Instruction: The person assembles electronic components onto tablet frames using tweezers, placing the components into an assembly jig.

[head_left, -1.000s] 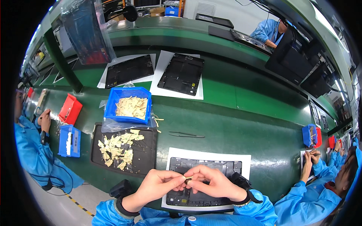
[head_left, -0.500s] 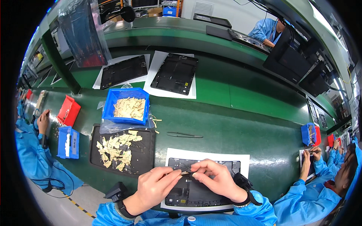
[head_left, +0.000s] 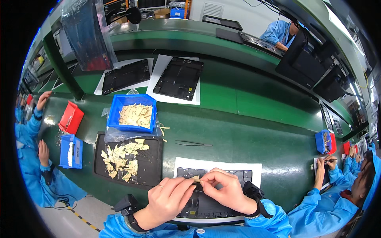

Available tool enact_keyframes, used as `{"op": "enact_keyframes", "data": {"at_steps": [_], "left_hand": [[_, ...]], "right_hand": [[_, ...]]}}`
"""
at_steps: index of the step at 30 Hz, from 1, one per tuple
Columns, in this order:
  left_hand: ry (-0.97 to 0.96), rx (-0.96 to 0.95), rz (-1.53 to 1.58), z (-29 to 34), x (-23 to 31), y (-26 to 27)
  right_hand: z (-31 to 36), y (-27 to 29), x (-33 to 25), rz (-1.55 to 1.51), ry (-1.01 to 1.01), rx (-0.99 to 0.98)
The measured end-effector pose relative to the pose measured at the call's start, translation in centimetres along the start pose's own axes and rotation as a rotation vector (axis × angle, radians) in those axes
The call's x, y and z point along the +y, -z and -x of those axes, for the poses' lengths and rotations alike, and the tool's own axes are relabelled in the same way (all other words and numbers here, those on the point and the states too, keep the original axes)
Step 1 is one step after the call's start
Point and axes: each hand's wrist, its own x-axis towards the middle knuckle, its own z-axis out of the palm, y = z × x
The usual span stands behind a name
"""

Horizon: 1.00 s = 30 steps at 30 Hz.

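Observation:
My left hand (head_left: 168, 198) and my right hand (head_left: 227, 191) meet fingertip to fingertip. Between them they pinch a small pale-yellow strip (head_left: 196, 178), partly hidden by the fingers. Below lies a black panel with a raised rim (head_left: 216, 206), like a tablet's back shell, on a white sheet (head_left: 257, 174). My hands hover over its middle and cover part of it. Left of the hands, a black tray (head_left: 152, 158) carries a loose heap of pale-yellow scraps (head_left: 129, 156). A pair of tweezers (head_left: 194, 143) rests on the green table beyond the panel.
Behind the tray stands a blue bin (head_left: 115, 115) of beige strips. A red bin (head_left: 72, 118) and another blue bin (head_left: 76, 152) are at the left. Two black panels (head_left: 178, 79) (head_left: 127, 77) lie on white sheets farther back. Co-workers sit on both sides.
My fingertips have shifted slightly, and more of the yellow strip shows, raised above them. The far panels have slid a little left. The left co-worker's hand has reached farther forward.

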Motion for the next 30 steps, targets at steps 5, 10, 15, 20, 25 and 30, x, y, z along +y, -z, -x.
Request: {"op": "enact_keyframes", "data": {"at_steps": [5, 10, 15, 20, 25, 30], "left_hand": [[0.133, -0.045, 0.335, -1.3, -1.1, -0.2], [0.252, -0.055, 0.409, -2.0, -1.9, 1.3], [0.22, 0.321, 0.016, -5.5, -7.7, 4.2], [0.139, 0.153, -0.638, -6.2, -13.9, 6.1], [-0.026, 0.152, -0.108, -4.8, -6.6, 3.8], [-0.021, 0.091, -0.015, -2.7, -4.0, 2.1]], "right_hand": [[-1.2, -0.2, -1.3, 0.187, 0.164, 0.021], [-3.0, -0.5, -2.6, 0.115, 0.181, -0.071], [-4.8, 0.5, -1.7, -0.32, 0.01, 0.117], [-5.3, 0.2, -0.8, -0.259, -0.063, 0.06], [-5.9, -0.9, -1.5, -0.032, -0.018, -0.003], [-6.2, -1.9, -2.0, 0.031, 0.147, -0.074]]}}
